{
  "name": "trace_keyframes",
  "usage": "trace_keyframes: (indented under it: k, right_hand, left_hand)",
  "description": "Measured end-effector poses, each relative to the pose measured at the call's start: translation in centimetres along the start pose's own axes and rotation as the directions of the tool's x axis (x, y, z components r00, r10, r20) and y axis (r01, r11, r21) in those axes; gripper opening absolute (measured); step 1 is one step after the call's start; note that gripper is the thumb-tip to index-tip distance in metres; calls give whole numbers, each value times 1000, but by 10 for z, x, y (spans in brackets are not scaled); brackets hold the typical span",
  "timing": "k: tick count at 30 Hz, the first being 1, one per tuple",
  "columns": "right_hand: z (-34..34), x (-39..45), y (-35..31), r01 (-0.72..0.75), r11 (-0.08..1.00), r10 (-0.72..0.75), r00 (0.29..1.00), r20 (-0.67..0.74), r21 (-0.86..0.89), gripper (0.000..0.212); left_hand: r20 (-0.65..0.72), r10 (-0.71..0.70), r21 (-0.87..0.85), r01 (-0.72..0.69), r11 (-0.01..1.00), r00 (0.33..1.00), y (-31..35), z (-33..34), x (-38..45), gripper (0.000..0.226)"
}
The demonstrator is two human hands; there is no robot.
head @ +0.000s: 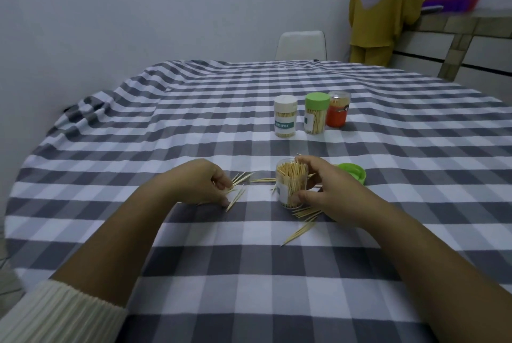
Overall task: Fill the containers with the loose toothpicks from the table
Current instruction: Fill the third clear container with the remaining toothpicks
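Toothpicks (304, 213) beside held jar (291, 186), green lid (353, 172)

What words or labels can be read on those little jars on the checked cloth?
"OTHPICK": on the band of the white-lidded jar; the first letters turn out of view, likely "TOOTHPICK".
Green-lidded jar: a white label with a green patch, no words readable.
Orange jar: a dark mark, too blurred to read.
Open jar gripped by the right hand: a white label with a green patch, too blurred to read.
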State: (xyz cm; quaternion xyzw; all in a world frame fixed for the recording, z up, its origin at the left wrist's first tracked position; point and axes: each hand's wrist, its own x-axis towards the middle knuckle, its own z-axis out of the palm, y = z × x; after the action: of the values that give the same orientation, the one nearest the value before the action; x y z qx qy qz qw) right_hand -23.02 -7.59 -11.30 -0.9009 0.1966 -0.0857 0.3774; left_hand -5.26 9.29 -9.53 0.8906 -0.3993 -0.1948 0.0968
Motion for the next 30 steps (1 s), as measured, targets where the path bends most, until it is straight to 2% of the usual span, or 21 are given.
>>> trace_keyframes:
  k: [2,9,14,17,20,26,30]
  right_hand:
    - [0,0,0,0,1000,0,1000,0,-3,69]
    - [0,-1,-2,-9,1000,9,1000,3,10,67]
    - [0,-1,-1,-13,1000,13,1000,3,7,68]
    - [-1,0,-1,-16,1000,16,1000,7,4,69]
    - [-1,1,-1,-19,1000,19,1000,7,6,68]
    - [-7,1,3,-40,999,40,999,22,-3,70]
    - [-16,2,7,-80,997,79,996,47,1,68]
  left_hand:
    - [-30,28,-25,-28,999,999,0,1,4,30]
    - [-145,30,-164,-54,985,989,-8,3,6,19]
    - [7,-44,-49,44,998,999,-8,0,-1,26]
    - [-17,-33,-61,32,998,999,-3,1,3,15]
    - [-60,-23,-79,18,997,998,5,5,10,15]
    - [-97,-56,-39,52,998,994,10,7,29,43]
    - [-49,-14,-43,12,999,999,20,5,34,29]
